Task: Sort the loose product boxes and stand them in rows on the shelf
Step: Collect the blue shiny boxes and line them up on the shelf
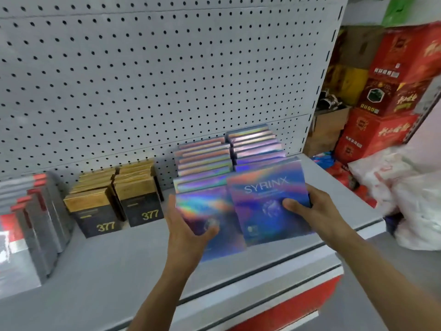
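SYRINX box (267,206) upright, face forward, right hand (307,211) gripping

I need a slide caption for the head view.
Both hands grip holographic boxes fronting two shelf rows.

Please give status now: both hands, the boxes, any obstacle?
Left hand grips front box of left holographic row. Right hand grips SYRINX box, fronting right row. Nothing blocking.

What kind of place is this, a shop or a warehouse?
Most likely a small shop or its stockroom: a grey pegboard-backed shelf carries rows of retail boxes, such as the holographic SYRINX boxes, and red cartons are stacked beside it.
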Demonstrator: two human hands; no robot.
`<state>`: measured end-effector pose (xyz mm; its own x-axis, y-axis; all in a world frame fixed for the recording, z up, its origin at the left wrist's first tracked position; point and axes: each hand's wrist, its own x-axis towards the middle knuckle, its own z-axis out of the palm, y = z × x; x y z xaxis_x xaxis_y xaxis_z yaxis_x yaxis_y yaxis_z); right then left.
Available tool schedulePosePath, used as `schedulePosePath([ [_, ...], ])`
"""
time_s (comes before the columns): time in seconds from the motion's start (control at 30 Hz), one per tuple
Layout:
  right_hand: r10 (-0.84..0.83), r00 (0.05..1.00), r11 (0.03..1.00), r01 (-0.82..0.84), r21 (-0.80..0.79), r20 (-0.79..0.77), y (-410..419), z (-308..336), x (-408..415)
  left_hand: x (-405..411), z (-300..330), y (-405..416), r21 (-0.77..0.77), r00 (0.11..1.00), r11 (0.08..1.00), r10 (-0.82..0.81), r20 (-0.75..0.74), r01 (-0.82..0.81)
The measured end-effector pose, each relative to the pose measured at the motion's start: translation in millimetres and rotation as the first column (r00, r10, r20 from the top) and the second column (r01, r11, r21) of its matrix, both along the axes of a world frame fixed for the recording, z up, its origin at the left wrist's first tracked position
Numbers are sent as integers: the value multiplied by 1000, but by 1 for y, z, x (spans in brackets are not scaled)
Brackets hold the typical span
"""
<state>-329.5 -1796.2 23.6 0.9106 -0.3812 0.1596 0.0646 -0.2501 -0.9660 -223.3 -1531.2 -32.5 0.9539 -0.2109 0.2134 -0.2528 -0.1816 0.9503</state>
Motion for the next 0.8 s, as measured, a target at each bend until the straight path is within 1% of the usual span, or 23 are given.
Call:
schedulePosePath([
  [0.07,-42,999,984,36,172,32,-24,-13,1,-2,-6,-12,10,995,996,94,18,-94],
  [0.1,-49,998,976,40,212,34,-34,-20,3,-4,-9,-16,4,992,992,129,15,-129],
  [0.17,-39,999,975,37,219,5,-48,-33,11,-5,-15,-20,4,986,986,169,4,-169],
  [0.3,-7,999,988,15,155,-51,-59,-54,33,-5,-15,-17,88,984,980,180,4,-179],
  [0.4,-34,999,996,38,82,-38,-51,-64,45,-5,-17,-12,165,988,974,156,19,-157],
  [0.47,-82,996,996,83,36,-36,-44,-72,48,-6,-22,-11,152,984,973,177,-4,-175],
  [0.57,-162,986,981,158,-109,-31,-44,-84,52,-9,-27,-18,121,969,965,241,-57,-233],
  [0.67,-151,988,972,142,-187,-34,-49,-90,53,-9,-30,-27,90,951,953,296,-91,-288],
  [0.73,-159,984,956,133,-262,-80,-46,-92,47,-9,-31,-33,62,946,950,310,-99,-305],
  [0.77,-161,983,952,131,-276,-91,-44,-96,43,-9,-32,-34,50,942,948,317,-108,-313],
  [0.8,-152,983,960,123,-250,-101,-44,-101,41,-10,-31,-37,42,941,948,319,-114,-316],
])
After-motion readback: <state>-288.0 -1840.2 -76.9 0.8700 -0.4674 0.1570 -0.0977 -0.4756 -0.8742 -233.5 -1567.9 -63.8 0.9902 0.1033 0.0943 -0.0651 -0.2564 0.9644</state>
